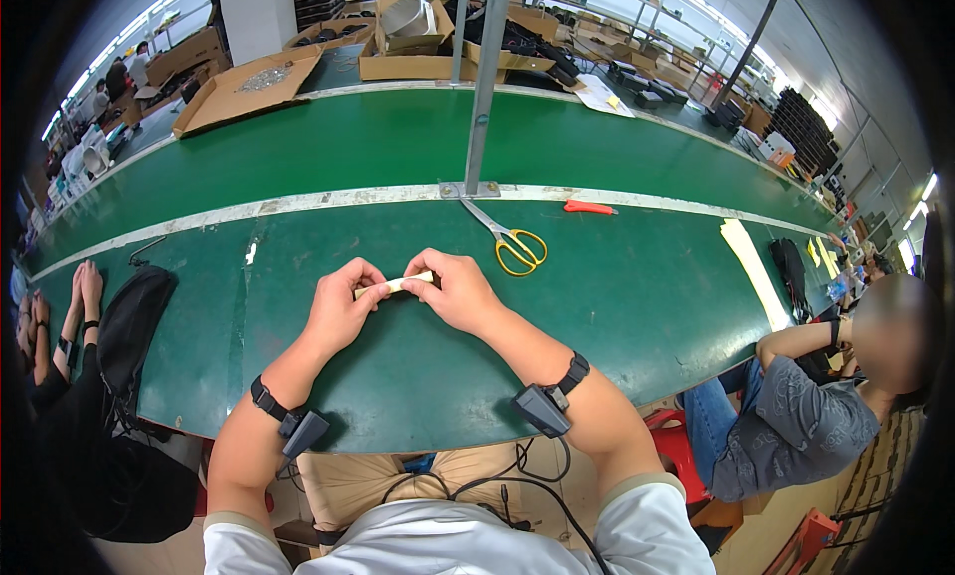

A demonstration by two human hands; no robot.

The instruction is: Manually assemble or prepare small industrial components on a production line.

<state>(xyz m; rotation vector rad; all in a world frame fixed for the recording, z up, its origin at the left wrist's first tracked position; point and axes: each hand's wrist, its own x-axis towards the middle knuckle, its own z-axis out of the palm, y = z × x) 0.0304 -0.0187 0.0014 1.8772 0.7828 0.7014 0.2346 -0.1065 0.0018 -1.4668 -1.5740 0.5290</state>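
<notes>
Between my two hands, just above the green table (398, 396), is a short pale cream strip, rolled or folded narrow (395, 285). My left hand (343, 301) pinches its left end between thumb and fingers. The right end sits in the pinch of my right hand (453, 288), and a bit of it sticks out past the thumb. What the strip is made of, I cannot make out. To the right of my right hand lie scissors with yellow handles (519, 253), their blades pointing to the metal post. A red-handled tool (589, 207) rests farther back.
A metal post (484, 107) rises from the table's back rail, with a green conveyor belt (378, 127) beyond. Long pale yellow strips (754, 272) lie at right. A black bag (139, 321) is at left. People sit on both sides. Cardboard boxes (408, 38) stand behind.
</notes>
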